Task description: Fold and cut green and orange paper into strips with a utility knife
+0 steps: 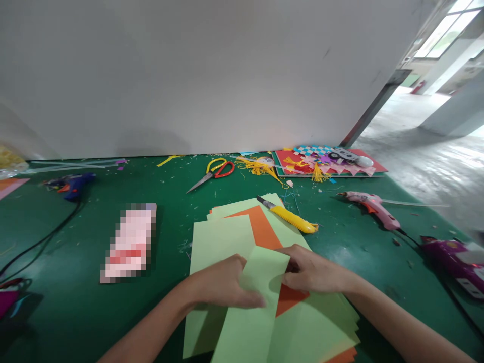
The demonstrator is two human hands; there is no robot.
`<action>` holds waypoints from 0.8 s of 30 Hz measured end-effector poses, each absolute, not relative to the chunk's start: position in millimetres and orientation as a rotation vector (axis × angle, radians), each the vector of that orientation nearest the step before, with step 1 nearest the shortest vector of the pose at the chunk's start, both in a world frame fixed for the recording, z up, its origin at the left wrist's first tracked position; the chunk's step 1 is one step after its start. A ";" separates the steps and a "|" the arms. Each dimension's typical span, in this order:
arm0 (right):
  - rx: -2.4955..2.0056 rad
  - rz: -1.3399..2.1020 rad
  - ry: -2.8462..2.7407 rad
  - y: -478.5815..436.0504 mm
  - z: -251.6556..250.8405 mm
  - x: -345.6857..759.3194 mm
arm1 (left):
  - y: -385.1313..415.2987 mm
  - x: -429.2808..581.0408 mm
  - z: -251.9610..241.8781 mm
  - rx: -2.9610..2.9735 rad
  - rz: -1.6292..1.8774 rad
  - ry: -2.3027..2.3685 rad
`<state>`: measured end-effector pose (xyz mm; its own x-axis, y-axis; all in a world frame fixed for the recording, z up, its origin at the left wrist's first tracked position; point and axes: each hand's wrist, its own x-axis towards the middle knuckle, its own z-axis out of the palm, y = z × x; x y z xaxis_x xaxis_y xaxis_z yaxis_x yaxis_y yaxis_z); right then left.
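Head view: light-green strip (pixel 253 322) held tilted over green and orange sheets (pixel 219 242) on counter (pixel 75 312).
Left hand (pixel 223 282): fingers grasping strip, thumb across front.
Right hand (pixel 313 271): fingers curled at strip's right edge; pinching or not, can't tell.
Yellow cutter (pixel 291 218): on sheets, beyond right hand.
Scissors (pixel 214 174): on counter, farther back, left of cutter.

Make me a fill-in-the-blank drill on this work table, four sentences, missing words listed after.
The left hand holds a piece of paper that is light ____.
The utility knife has a ____ handle.
The scissors have one yellow loop and one ____ loop.
The pink glue gun lies toward the picture's ____ side.

Missing words: green; yellow; red; right.
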<state>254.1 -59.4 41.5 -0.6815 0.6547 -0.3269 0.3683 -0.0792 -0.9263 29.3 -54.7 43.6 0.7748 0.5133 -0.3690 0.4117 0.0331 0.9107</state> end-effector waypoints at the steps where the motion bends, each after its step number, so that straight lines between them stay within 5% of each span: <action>1: -1.137 1.801 -1.971 -59.1 42.6 254.7 | -54.8 29.3 43.4 1.578 0.095 0.767; 24: -1.155 1.754 -1.650 -44.6 54.0 277.7 | -56.5 30.0 47.1 1.514 0.126 0.787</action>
